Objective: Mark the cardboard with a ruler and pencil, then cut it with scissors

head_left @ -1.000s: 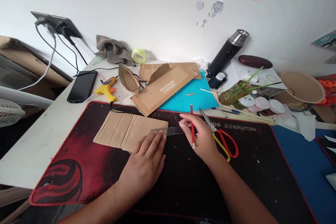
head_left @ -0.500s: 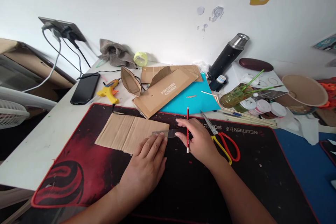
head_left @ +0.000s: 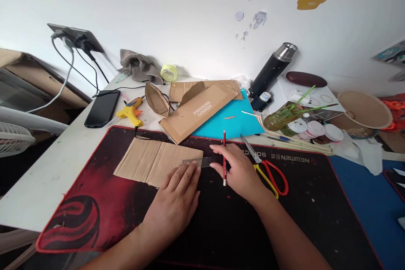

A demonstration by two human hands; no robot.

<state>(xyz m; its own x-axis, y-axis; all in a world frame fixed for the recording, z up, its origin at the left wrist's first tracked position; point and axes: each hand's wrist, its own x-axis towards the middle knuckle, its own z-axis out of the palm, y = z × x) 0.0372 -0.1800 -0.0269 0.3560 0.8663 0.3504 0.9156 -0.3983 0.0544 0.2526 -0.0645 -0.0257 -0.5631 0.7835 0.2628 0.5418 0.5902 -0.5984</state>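
Observation:
A flat piece of brown cardboard [head_left: 152, 159] lies on a black and red desk mat [head_left: 95, 202]. A clear ruler [head_left: 202, 161] rests across its right edge. My left hand [head_left: 177, 198] lies flat with fingers stretched out, its fingertips pressing on the cardboard's corner and the ruler's end. My right hand [head_left: 240, 171] is closed around a red pencil [head_left: 224, 157], which points away from me, while its fingertips touch the ruler. Scissors with red and yellow handles [head_left: 267, 166] lie just right of that hand.
Behind the mat lie a "PRESSURE COOKER" cardboard box piece [head_left: 198, 109], a turquoise sheet [head_left: 234, 120], a yellow glue gun [head_left: 129, 112] and a black phone [head_left: 101, 107]. A black flask [head_left: 274, 67], a jar with brushes [head_left: 281, 118] and paint pots [head_left: 316, 128] crowd the right.
My right hand with the pencil has slid left along the ruler, toward the cardboard. The left hand has stayed pressed in place.

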